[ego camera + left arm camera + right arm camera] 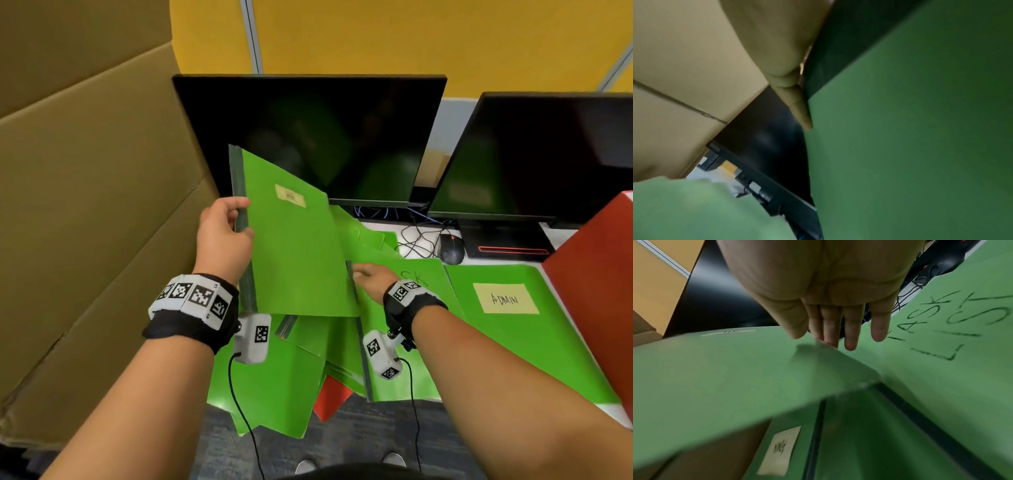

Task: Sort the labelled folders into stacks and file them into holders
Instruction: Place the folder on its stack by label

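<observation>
You've got one green folder (294, 240) lifted and tilted in front of the left monitor (308, 137), its pale label (289, 195) facing you, the writing too small to read. Your left hand (224, 236) grips its dark spine edge, thumb in front and fingers curled round the back; the left wrist view shows one finger (799, 105) lying flat along that edge. Your right hand (371, 277) reaches under the folder's lower right corner with fingers (851, 331) straight and spread, tips resting on the folder marked "TASK LIST" (421, 291) that lies on the desk. To its right lies a third green folder, this one with a yellow note reading "ADMIN" (506, 298). Below your wrists a loose pile of green folders (291, 377) hangs over the desk edge; I can't count those reliably, and one red sheet (332, 397) pokes out from beneath. Two dark monitors stand behind, the second (548, 154) on the right, with a black mouse (451, 248) and tangled cables between them. A red holder (596, 291) stands at the far right, and a big cardboard box (85, 205) fills your left side.
</observation>
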